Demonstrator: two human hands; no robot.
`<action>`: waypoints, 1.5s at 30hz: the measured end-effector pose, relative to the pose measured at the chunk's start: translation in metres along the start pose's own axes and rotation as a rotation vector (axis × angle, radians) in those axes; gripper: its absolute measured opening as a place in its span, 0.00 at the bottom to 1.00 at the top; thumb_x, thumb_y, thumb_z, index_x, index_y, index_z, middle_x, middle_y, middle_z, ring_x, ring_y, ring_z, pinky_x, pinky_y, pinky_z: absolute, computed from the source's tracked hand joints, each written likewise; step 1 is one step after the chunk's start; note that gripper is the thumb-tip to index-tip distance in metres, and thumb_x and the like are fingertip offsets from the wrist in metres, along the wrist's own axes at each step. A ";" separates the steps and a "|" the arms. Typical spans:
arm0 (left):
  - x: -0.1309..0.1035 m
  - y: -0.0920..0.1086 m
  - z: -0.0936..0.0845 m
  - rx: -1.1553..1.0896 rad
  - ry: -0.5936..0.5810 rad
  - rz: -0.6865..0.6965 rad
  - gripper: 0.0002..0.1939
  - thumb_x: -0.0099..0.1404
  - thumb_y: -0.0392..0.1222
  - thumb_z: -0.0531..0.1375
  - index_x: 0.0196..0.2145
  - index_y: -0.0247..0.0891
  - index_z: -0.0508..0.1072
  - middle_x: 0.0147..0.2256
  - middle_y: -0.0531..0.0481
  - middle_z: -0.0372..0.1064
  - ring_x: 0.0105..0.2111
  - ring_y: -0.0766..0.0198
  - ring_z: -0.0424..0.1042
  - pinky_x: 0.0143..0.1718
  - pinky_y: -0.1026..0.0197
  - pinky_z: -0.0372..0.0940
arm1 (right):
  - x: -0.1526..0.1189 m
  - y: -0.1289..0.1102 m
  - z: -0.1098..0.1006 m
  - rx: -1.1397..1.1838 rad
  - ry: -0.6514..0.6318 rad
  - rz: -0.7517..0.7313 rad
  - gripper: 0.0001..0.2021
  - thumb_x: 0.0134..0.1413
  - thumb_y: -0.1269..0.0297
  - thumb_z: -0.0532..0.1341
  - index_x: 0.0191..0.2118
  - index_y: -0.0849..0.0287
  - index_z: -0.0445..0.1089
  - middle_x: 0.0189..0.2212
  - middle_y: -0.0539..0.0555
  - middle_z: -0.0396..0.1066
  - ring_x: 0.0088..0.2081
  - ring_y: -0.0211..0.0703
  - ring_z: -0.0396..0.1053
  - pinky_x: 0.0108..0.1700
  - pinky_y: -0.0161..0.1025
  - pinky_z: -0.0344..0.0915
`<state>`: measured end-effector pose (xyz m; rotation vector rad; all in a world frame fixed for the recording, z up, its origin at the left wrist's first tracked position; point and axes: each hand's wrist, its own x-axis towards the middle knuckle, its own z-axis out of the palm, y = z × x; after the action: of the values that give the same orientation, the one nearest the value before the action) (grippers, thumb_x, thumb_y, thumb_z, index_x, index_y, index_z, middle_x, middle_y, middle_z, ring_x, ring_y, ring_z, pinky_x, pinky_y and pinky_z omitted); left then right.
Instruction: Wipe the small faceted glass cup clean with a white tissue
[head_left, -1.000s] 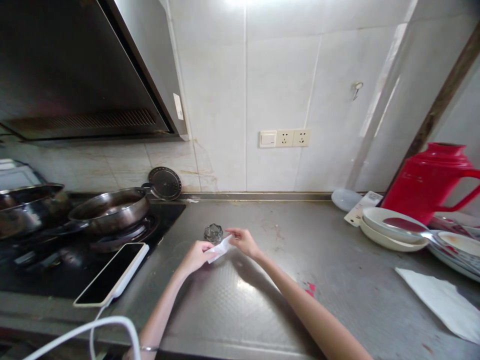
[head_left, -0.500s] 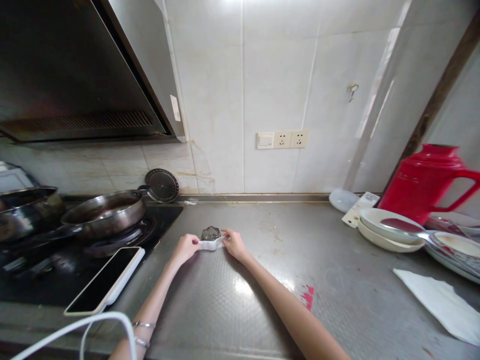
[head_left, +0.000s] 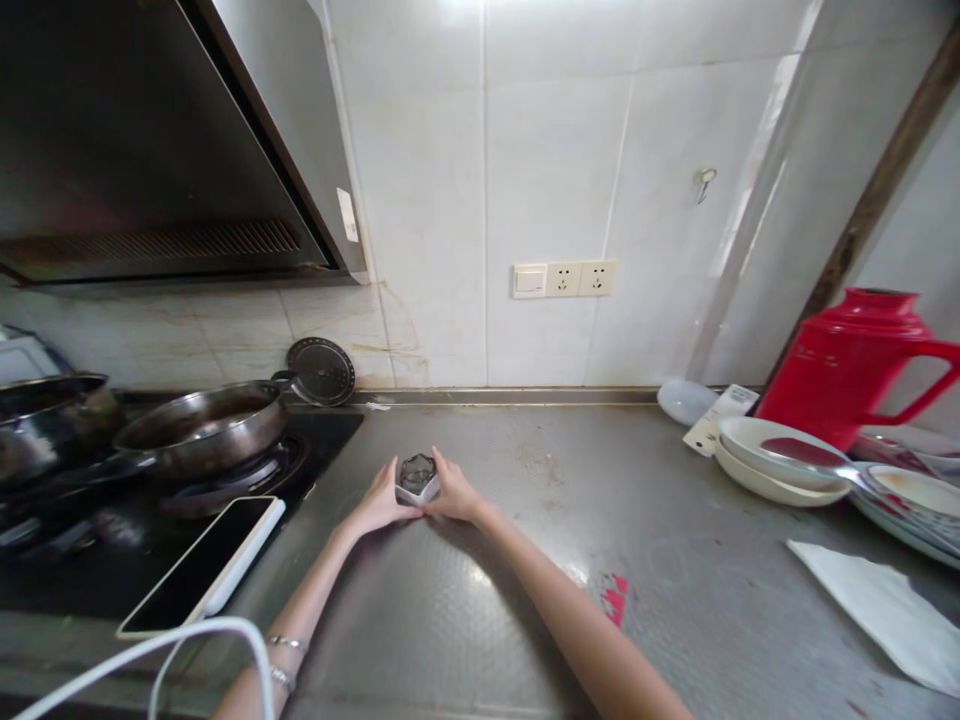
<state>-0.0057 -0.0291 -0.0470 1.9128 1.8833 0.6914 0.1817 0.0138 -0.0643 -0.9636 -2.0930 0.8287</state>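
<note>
A small dark, clear faceted glass dish sits on the steel counter, its opening facing up. Around its near side runs a white strip, paper or tape; which of these I cannot tell. My left hand cups the left side of the dish, fingers pointing away from me and thumb along the front. On the other side my right hand mirrors it, curved round the dish. Both thumbs meet at the near edge, pressing the strip against the glass. Parts of the strip are hidden behind my fingers.
Left lies a phone by the black stove, with a pan and a white cable nearby. A red flask, stacked bowls and a white paper sheet are at right.
Both hands have come from pinching the ends of the white strip in front of the glass dish to cupping the dish, with the strip folded round its near side.
</note>
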 end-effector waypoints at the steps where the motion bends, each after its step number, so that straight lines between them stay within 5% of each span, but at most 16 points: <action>1: 0.003 -0.002 0.000 -0.048 0.004 0.017 0.61 0.40 0.51 0.70 0.65 0.29 0.44 0.65 0.28 0.43 0.65 0.44 0.45 0.64 0.49 0.46 | 0.003 0.000 -0.001 -0.001 -0.004 0.001 0.59 0.26 0.67 0.73 0.67 0.65 0.43 0.61 0.69 0.55 0.62 0.61 0.52 0.61 0.53 0.52; 10: 0.018 -0.004 -0.012 -0.346 -0.123 0.151 0.35 0.45 0.46 0.69 0.51 0.34 0.67 0.51 0.40 0.70 0.51 0.51 0.70 0.53 0.56 0.62 | 0.018 0.004 -0.009 -0.008 -0.029 0.001 0.48 0.29 0.60 0.74 0.60 0.63 0.58 0.54 0.64 0.67 0.56 0.58 0.65 0.56 0.50 0.60; 21: 0.013 0.008 -0.017 -0.305 -0.101 0.145 0.31 0.45 0.43 0.68 0.49 0.33 0.71 0.46 0.45 0.75 0.45 0.55 0.73 0.48 0.59 0.65 | 0.017 0.000 -0.017 0.017 -0.048 -0.006 0.39 0.30 0.61 0.74 0.55 0.59 0.67 0.45 0.57 0.75 0.46 0.53 0.73 0.47 0.43 0.68; 28: 0.010 0.037 -0.018 -0.260 -0.073 0.163 0.31 0.44 0.41 0.69 0.48 0.35 0.73 0.45 0.47 0.76 0.45 0.54 0.73 0.48 0.59 0.65 | 0.001 -0.001 -0.041 0.033 0.005 -0.026 0.39 0.31 0.62 0.73 0.56 0.59 0.66 0.47 0.58 0.74 0.48 0.53 0.72 0.50 0.44 0.66; 34: 0.011 0.080 -0.001 -0.300 -0.068 0.213 0.33 0.43 0.43 0.70 0.49 0.36 0.73 0.47 0.46 0.74 0.48 0.52 0.71 0.50 0.57 0.63 | -0.030 -0.003 -0.089 0.032 0.074 -0.021 0.38 0.32 0.64 0.72 0.56 0.58 0.66 0.48 0.58 0.73 0.50 0.54 0.70 0.54 0.47 0.63; 45: 0.017 0.149 0.061 -0.362 -0.202 0.366 0.35 0.41 0.44 0.72 0.49 0.36 0.73 0.45 0.44 0.76 0.44 0.51 0.72 0.48 0.58 0.64 | -0.103 0.027 -0.159 0.038 0.157 0.082 0.38 0.33 0.65 0.71 0.56 0.63 0.66 0.52 0.62 0.70 0.53 0.57 0.68 0.57 0.51 0.61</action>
<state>0.1511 -0.0137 -0.0093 2.0104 1.2030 0.8428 0.3671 -0.0146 -0.0273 -1.0649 -1.9090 0.8034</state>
